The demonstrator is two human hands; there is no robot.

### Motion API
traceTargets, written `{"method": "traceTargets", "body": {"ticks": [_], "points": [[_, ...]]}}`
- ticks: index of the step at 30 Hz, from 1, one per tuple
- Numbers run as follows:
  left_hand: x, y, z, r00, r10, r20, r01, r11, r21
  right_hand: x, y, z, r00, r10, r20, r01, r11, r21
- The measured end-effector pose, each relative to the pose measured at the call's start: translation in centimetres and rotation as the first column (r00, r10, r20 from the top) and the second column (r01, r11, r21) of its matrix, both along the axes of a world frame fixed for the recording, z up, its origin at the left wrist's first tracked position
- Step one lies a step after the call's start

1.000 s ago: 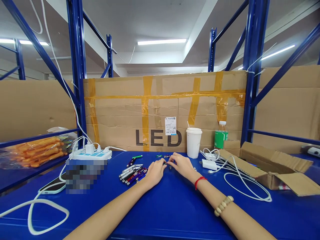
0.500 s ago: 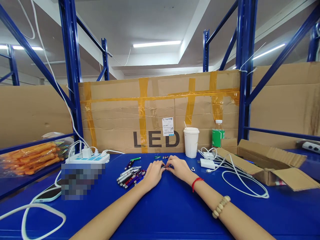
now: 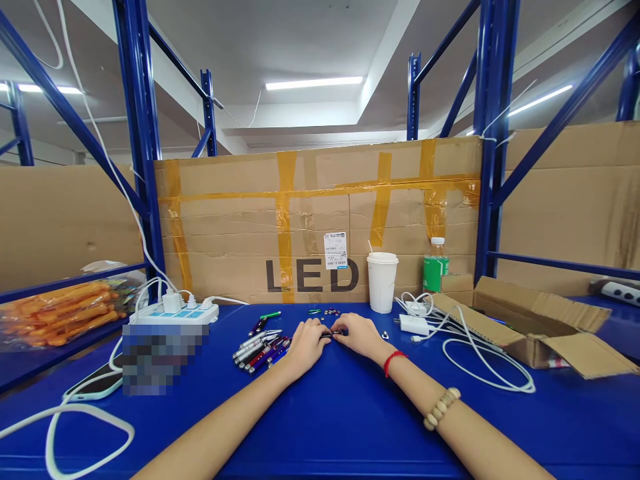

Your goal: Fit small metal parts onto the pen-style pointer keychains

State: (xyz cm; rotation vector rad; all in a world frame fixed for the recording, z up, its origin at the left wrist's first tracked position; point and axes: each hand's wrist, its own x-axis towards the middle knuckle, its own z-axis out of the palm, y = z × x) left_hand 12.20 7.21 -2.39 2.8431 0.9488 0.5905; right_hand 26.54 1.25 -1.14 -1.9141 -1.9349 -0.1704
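Note:
My left hand [image 3: 307,343] and my right hand [image 3: 359,333] meet over the middle of the blue table. Their fingertips are closed on a small dark pen part [image 3: 331,334] that spans the gap between them. Fingers cover most of it, so its exact shape is unclear. Just left of my left hand lies a pile of metallic pens [image 3: 260,351] in silver, red, purple and blue. Behind the pile are a green pen piece [image 3: 271,315] and dark pieces. Beyond my fingertips are tiny loose parts [image 3: 332,312] and a small green piece [image 3: 314,312].
A white cup [image 3: 383,283] with a straw and a green-labelled bottle [image 3: 436,265] stand at the back. On the right are a charger [image 3: 414,324] with white cable and an open cardboard box [image 3: 535,327]. A power strip [image 3: 175,313] and a phone [image 3: 95,385] lie left.
The dark part between my fingertips shows more now, and my right fingers have shifted slightly on it. The whole view has moved a little; the pens stay put.

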Motion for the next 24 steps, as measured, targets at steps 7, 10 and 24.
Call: {"method": "traceTargets", "body": {"ticks": [7,10,24], "points": [[-1.0,-0.3,1.2,0.988,-0.142,-0.067,0.141,0.99,-0.009,0.0,-0.4,0.7,0.998,-0.057,0.021,0.057,0.998,-0.013],[-1.4,-0.3,1.7,0.964,-0.246,-0.103,0.247,0.969,-0.004,-0.2,-0.4,0.7,0.997,-0.073,0.007,0.073,0.997,-0.012],[-1.0,-1.4,1.1,0.951,-0.276,-0.139,0.295,0.945,0.144,-0.5,-0.2,0.8,0.918,0.046,-0.394,0.049,0.973,0.228]]}}
